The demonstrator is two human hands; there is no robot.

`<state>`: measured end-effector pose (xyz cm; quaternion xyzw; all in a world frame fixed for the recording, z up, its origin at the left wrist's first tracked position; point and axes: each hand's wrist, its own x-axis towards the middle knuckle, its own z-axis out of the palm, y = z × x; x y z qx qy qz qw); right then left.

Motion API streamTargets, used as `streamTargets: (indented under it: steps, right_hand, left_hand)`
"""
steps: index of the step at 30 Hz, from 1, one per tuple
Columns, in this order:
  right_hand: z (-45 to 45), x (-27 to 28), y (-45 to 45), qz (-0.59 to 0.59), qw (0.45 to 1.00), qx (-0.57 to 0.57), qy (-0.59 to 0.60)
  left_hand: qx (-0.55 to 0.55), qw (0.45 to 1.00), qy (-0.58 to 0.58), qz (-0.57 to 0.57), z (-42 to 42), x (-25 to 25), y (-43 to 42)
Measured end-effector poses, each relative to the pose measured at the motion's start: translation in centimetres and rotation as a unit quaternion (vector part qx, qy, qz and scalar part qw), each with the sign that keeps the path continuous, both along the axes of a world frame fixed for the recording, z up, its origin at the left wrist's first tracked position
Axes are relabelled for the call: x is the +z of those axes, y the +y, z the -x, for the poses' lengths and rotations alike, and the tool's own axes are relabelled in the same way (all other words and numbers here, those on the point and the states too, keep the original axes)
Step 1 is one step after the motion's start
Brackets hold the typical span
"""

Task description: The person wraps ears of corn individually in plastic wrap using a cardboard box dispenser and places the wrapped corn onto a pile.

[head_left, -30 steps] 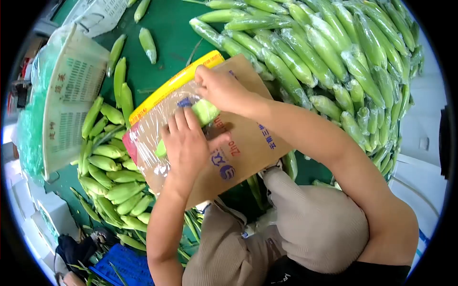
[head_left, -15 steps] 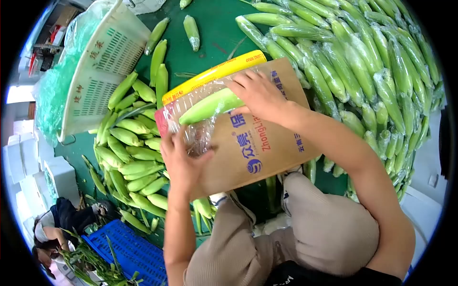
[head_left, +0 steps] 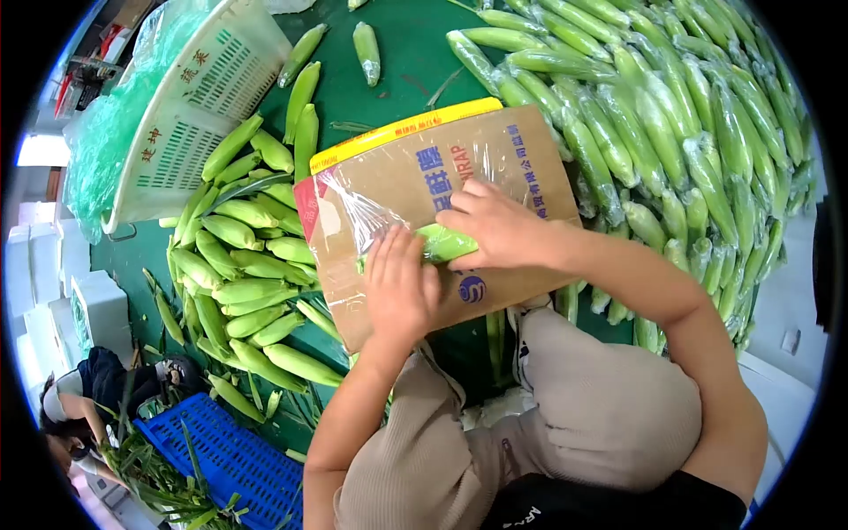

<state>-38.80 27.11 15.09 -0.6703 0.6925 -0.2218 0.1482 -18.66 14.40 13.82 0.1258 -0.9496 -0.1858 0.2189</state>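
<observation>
A green ear of corn (head_left: 448,242) lies across the brown cardboard box (head_left: 530,190), partly covered by my hands. My left hand (head_left: 397,287) curls over its left end, fingers pressed together. On the other end, my right hand (head_left: 499,225) grips the corn between thumb and fingers. Clear cling film (head_left: 356,205) stretches, bunched and shiny, from the corn up to the box's upper left edge. A yellow strip printed with red letters (head_left: 406,130) runs along the far edge of the box.
Unwrapped corn (head_left: 234,231) is piled to the left, beside a tipped white basket (head_left: 168,132) with green plastic. Film-wrapped corn (head_left: 636,132) fills the right. At lower left are a blue crate (head_left: 230,459) and another person (head_left: 88,402) near leaves.
Both hands have brought the corn down the box, toward me, drawing the film along. My left hand has moved from beside the film onto the corn's left end.
</observation>
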Motion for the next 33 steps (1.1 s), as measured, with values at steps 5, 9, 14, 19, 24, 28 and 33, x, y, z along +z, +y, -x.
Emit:
streamTargets:
  steps: [5,9,14,19,24,28,33]
  right_hand:
    - [0.6,-1.1,-0.5,0.118,0.991,-0.071,0.005]
    - [2.9,-0.5,-2.8,0.085,0.990,-0.096,0.065]
    - [5.9,0.4,-6.6,0.152,0.979,-0.114,0.071]
    - [6.9,-1.1,-7.2,0.051,0.987,-0.011,0.152]
    - [9.1,1.0,-8.4,-0.116,0.984,0.058,-0.122]
    - [8.6,0.0,-7.0,-0.277,0.864,0.108,-0.406]
    - [6.7,5.0,-7.0,-0.367,0.910,0.085,-0.174]
  left_hand:
    - [-0.041,0.970,-0.239,0.008,4.9,4.2,-2.0]
    - [-0.009,0.984,-0.057,0.167,11.0,1.3,-8.1]
    - [0.127,0.980,0.120,0.090,13.4,2.3,-10.8]
    - [0.039,0.993,0.100,-0.053,6.0,2.5,-7.5]
    - [-0.049,0.993,0.030,0.100,5.7,1.4,-2.8]
    - [-0.028,0.973,0.041,0.227,5.2,1.2,-2.0]
    - [-0.058,0.981,-0.100,0.153,5.8,3.8,-2.7]
